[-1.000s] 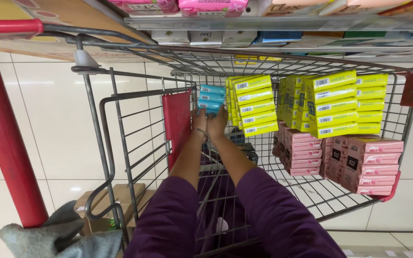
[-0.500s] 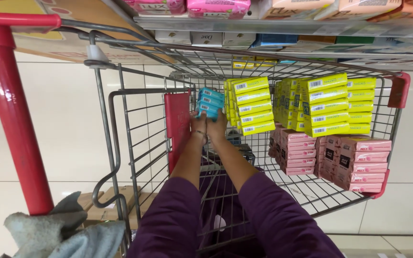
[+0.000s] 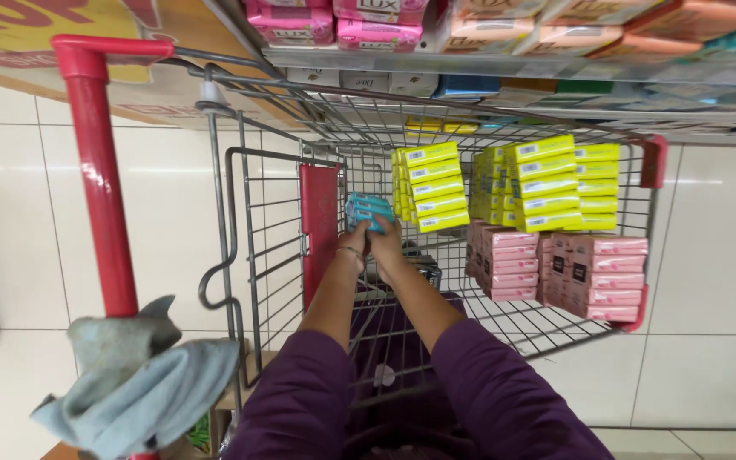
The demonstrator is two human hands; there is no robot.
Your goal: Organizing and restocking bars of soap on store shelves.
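Here, in the head view, both hands reach into the wire cart (image 3: 641,281). The left hand (image 3: 353,243) and right hand (image 3: 387,241) wrap their fingers around a small bunch of teal soap boxes (image 3: 370,209), in the middle of the frame. I think the boxes are being stacked; next they need a steady spot by the yellow boxes (image 3: 428,186). Three yellow stacks, two pink stacks (image 3: 594,274); the teal ones are too bunched to count.
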